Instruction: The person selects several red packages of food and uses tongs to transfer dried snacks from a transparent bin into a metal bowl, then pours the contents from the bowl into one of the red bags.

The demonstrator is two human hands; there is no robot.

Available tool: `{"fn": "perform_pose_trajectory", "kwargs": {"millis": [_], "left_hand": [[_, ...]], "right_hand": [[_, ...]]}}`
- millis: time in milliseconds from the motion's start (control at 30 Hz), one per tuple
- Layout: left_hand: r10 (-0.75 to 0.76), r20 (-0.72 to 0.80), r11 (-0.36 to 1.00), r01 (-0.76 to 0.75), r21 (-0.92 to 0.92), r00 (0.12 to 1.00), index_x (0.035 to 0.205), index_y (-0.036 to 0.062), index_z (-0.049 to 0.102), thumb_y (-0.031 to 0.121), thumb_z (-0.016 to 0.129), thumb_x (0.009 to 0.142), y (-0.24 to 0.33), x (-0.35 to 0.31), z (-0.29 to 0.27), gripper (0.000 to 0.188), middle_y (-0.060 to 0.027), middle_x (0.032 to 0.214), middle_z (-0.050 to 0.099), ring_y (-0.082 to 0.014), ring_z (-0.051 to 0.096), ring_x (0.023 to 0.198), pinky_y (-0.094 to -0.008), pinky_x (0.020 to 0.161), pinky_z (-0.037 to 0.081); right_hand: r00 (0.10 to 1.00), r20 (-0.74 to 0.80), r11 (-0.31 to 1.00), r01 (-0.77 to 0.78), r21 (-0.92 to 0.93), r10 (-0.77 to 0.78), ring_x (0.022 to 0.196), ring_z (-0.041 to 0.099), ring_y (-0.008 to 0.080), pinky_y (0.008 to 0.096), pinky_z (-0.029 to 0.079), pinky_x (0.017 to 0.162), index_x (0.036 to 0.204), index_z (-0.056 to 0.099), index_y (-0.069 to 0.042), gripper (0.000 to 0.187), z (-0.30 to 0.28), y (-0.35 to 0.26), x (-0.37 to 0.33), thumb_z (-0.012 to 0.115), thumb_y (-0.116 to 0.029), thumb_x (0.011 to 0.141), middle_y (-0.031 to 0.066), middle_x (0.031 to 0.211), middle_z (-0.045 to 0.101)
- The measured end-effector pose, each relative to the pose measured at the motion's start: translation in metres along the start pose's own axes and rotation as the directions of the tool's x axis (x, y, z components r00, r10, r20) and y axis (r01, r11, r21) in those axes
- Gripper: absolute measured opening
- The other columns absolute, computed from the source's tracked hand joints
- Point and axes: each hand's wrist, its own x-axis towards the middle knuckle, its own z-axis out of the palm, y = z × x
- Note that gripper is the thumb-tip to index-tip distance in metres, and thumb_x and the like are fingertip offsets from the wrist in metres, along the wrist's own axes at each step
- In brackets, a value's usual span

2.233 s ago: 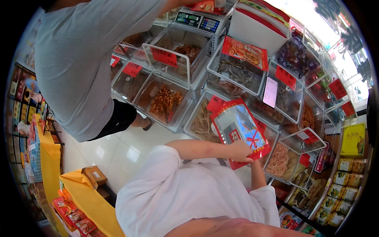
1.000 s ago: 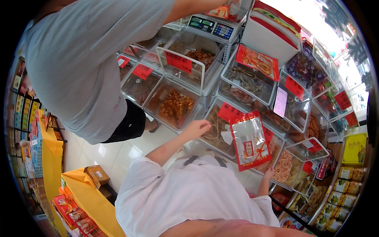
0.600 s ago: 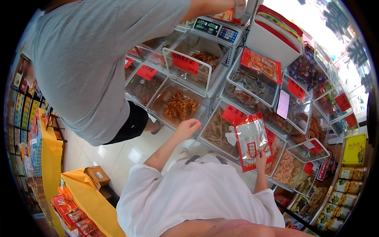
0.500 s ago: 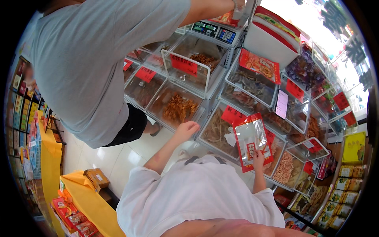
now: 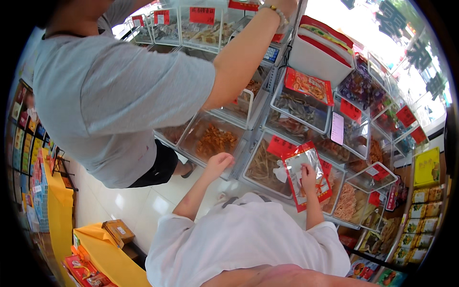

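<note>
My right hand point(image 5: 309, 179) is over a red-bordered plastic bag point(image 5: 298, 191) with a silvery middle. Its fingers are drawn together against the bag's face; what they pinch, if anything, is hidden. The bag lies tilted across the tubs, beside a crumpled white tissue point(image 5: 280, 171). My left hand point(image 5: 219, 165) hovers loosely closed, nothing visible in it, near the front corner of a tub of orange-brown dried snacks point(image 5: 216, 139). To its right stands a clear tub of pale dried strips point(image 5: 260, 167).
A person in a grey shirt point(image 5: 119, 91) stands at the left, one arm point(image 5: 246, 57) reaching across the tubs. A phone point(image 5: 337, 128) rests on the tubs at right. Behind are a red package point(image 5: 309, 85) and a white box point(image 5: 318, 55). Yellow-covered tables point(image 5: 107, 248) stand lower left.
My right hand has moved up the bag's face, while the bag has stayed nearly in place. My left hand has dropped slightly. The person in grey has leaned in, their arm now covering much of the scale.
</note>
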Motion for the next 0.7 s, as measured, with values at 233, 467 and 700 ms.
{"fn": "perform_pose_trajectory", "kwargs": {"millis": [233, 467, 700], "left_hand": [[-0.022, -0.006, 0.999, 0.022, -0.048, 1.000, 0.086, 0.0000, 0.056, 0.015, 0.048, 0.086, -0.034, -0.023, -0.050, 0.017, -0.0036, 0.077, 0.058, -0.0090, 0.053, 0.069, -0.0218, 0.066, 0.045], [-0.122, 0.015, 0.992, 0.122, -0.027, 0.992, 0.086, 0.0000, 0.057, 0.016, 0.048, 0.086, -0.055, -0.041, -0.082, 0.018, -0.0051, 0.078, 0.060, -0.0103, 0.056, 0.070, -0.0232, 0.066, 0.046], [-0.159, 0.032, 0.987, 0.159, 0.005, 0.987, 0.090, -0.0021, 0.056, 0.017, 0.049, 0.085, -0.061, -0.027, -0.085, 0.021, -0.0061, 0.079, 0.060, -0.0118, 0.056, 0.071, -0.0235, 0.068, 0.044]], "right_hand": [[0.988, 0.017, 0.986, 0.155, 0.065, -0.156, 0.071, 0.057, 0.0191, 0.0263, 0.043, 0.062, 0.088, 0.057, -0.002, 0.012, 0.038, -0.084, 0.041, 0.052, -0.004, 0.078, 0.0107, 0.080, 0.059], [0.979, 0.020, 0.979, 0.202, -0.007, -0.202, 0.069, 0.058, 0.0174, 0.0250, 0.044, 0.061, 0.090, 0.059, -0.003, 0.017, 0.048, -0.120, 0.056, 0.058, -0.004, 0.073, 0.0079, 0.079, 0.060], [0.987, 0.056, 0.987, 0.144, 0.071, -0.148, 0.072, 0.059, 0.0150, 0.0242, 0.045, 0.066, 0.094, 0.057, -0.001, 0.017, 0.032, -0.120, 0.084, 0.057, -0.007, 0.078, 0.0100, 0.080, 0.062]]}}
